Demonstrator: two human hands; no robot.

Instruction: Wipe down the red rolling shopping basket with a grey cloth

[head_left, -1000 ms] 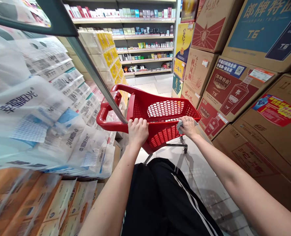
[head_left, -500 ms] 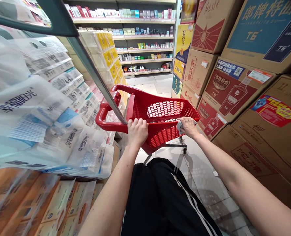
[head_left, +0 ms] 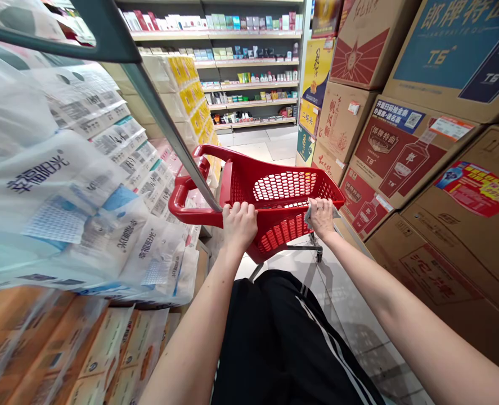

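A red plastic shopping cart (head_left: 277, 213) with a perforated basket stands across in front of me, its inside partly visible. My left hand (head_left: 241, 226) is closed over the near rim, close to the foot of a slanting metal pole (head_left: 171, 132). That pole rises to a dark grey handle (head_left: 106, 39) at the upper left. Further right along the same rim, my right hand (head_left: 323, 219) presses a greyish cloth (head_left: 336, 213) against the red plastic. Most of the cloth is hidden under the fingers.
Plastic-wrapped paper packs (head_left: 76, 197) are stacked on the left, above orange packages (head_left: 50, 349). Cardboard cartons (head_left: 405, 146) wall the right side. Shelves of small goods (head_left: 249, 84) stand beyond the cart. Pale floor tiles (head_left: 337, 292) show between the stacks.
My right hand has turned on the rim, its fingers now pointing more straight ahead over the edge with the cloth. My left hand keeps its place on the cart; the view has shifted slightly.
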